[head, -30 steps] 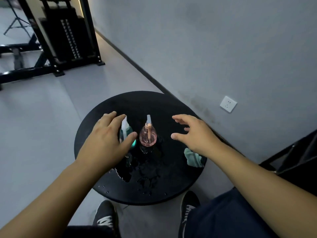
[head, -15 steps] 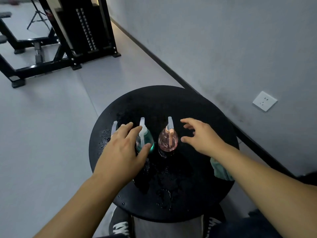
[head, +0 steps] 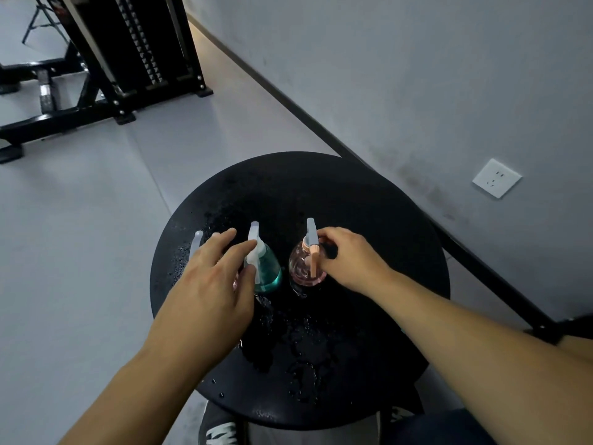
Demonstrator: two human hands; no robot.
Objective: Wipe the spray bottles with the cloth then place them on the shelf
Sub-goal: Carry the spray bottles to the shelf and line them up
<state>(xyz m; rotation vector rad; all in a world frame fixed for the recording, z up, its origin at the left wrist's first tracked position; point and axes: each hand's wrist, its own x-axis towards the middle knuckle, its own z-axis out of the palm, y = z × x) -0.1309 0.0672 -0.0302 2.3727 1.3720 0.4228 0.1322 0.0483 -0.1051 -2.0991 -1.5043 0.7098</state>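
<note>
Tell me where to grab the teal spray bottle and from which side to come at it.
Grip the teal spray bottle by the narrow neck under its white trigger head, not the bulging wet-looking body. It stands upright on the round black table, so come from above and from the near left, where the left hand already reaches. On its right, the pink spray bottle and the right hand crowd it.

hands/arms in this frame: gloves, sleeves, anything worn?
Both are bare. The left hand and right hand wear no gloves, and no rings, watch or wristband show. Both forearms are uncovered to the frame edge, with no sleeve in view. Lower down, dark trousers and a black shoe with white lettering show.
</note>
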